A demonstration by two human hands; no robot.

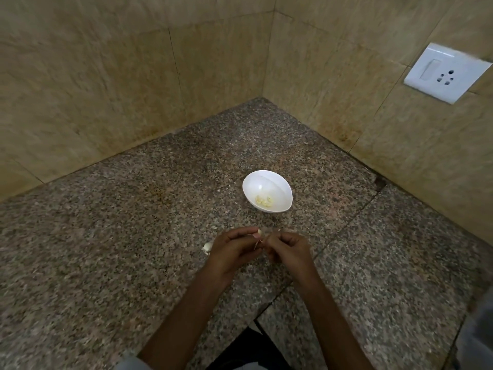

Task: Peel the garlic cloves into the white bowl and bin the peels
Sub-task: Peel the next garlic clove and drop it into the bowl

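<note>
A speckled brown-grey granite counter (133,236) fills a corner between beige stone-look wall tiles (106,89), with a seam in the slab running from 3 o'clock down toward 6 o'clock. A white switch-and-socket plate (445,73) sits on the right-hand wall at about 2 o'clock in the view.

A white oval plastic bowl (266,184) stands on the counter just past centre, at 12 o'clock from the hands and apart from them. A few peeled yellowish garlic cloves (264,201) lie in its near side.

Both hands meet above the counter at about 6 o'clock from the bowl. The left hand (232,249) has its fingers curled and pinches a small pale garlic clove (259,232) between thumb and fingertips, the clove poking out at the hand's 1 o'clock. The right hand (290,249) is curled too, its fingertips closed on a thin reddish strip of peel (257,244) that hangs in the narrow gap between the hands.

A white papery piece of unpeeled garlic (207,247) lies on the counter at 9 o'clock from the left hand, just beside it.
</note>
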